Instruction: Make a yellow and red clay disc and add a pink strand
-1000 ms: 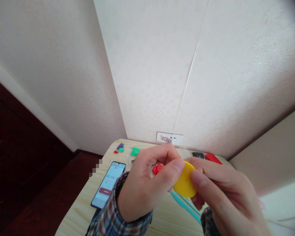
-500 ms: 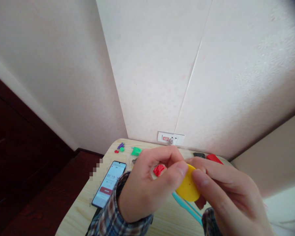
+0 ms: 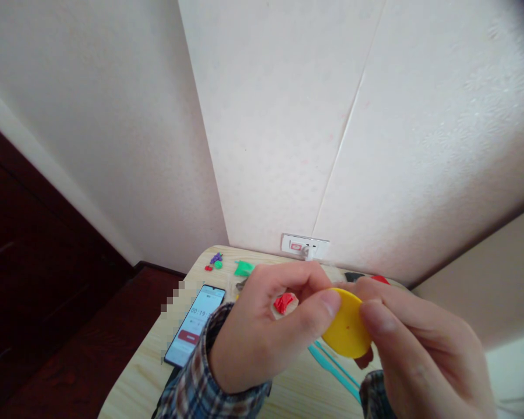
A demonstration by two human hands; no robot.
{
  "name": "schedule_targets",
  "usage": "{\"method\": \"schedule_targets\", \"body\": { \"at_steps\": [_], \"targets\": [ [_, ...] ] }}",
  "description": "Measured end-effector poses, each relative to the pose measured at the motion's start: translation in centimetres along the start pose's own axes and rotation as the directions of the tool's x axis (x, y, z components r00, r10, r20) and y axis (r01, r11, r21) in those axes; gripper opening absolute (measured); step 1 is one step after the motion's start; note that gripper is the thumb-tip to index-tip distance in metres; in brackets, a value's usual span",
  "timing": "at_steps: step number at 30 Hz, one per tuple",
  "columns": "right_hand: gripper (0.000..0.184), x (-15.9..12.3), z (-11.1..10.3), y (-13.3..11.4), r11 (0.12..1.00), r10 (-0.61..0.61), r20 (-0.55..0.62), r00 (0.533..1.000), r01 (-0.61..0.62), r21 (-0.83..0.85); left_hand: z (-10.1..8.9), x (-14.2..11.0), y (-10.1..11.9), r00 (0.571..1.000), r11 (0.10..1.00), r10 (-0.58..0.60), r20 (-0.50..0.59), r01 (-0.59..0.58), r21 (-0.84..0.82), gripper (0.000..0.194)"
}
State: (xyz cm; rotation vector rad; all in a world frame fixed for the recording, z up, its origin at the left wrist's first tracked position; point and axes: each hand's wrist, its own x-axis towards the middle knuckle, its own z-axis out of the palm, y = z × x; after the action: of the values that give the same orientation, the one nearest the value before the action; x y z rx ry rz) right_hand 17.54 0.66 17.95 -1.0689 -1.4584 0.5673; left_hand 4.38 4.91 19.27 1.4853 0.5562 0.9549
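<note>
Between my two hands is a flat yellow disc (image 3: 347, 329), apparently modelling clay, with a tiny dark speck on its face. My left hand (image 3: 275, 326) pinches its left edge between thumb and fingers. On the opposite edge, the thumb and fingers of my right hand (image 3: 419, 343) close on it. The disc is tilted toward me, held above the table. Below it lie turquoise modelling tools (image 3: 335, 372), partly covered by my hands. A crumpled red piece (image 3: 285, 302) shows through the gap inside my left hand.
On the wooden table (image 3: 135, 381) a phone (image 3: 195, 326) running a timer lies left of my left sleeve. Small purple, green and red clay shapes (image 3: 217, 263) sit at the far left corner, near a green packet (image 3: 243, 268). Behind the table, a wall socket (image 3: 304, 247) holds a plug.
The yellow disc and my right hand have shifted slightly right. More of the disc's face shows between my thumbs; both hands still hold it.
</note>
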Motion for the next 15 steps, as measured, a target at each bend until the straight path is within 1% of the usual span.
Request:
{"method": "schedule_targets", "body": {
  "at_steps": [5, 10, 15],
  "targets": [
    [0.041, 0.23, 0.01, -0.28, 1.000, -0.018, 0.070, 0.997, 0.019, -0.005, 0.11, 0.10, -0.03, 1.000, 1.000, 0.024, 0.003, -0.024, 0.014, 0.027],
    [0.041, 0.16, 0.13, -0.26, 1.000, 0.012, 0.006, 1.000, -0.012, 0.024, 0.19, 0.27, -0.18, 0.998, 0.999, 0.025, 0.053, -0.023, -0.035, 0.026],
    [0.039, 0.04, 0.05, 0.11, 0.999, 0.037, -0.027, 0.999, -0.037, -0.004, -0.01, 0.32, -0.39, 0.997, 1.000, 0.012, 0.074, -0.011, -0.020, 0.024]
  ]
}}
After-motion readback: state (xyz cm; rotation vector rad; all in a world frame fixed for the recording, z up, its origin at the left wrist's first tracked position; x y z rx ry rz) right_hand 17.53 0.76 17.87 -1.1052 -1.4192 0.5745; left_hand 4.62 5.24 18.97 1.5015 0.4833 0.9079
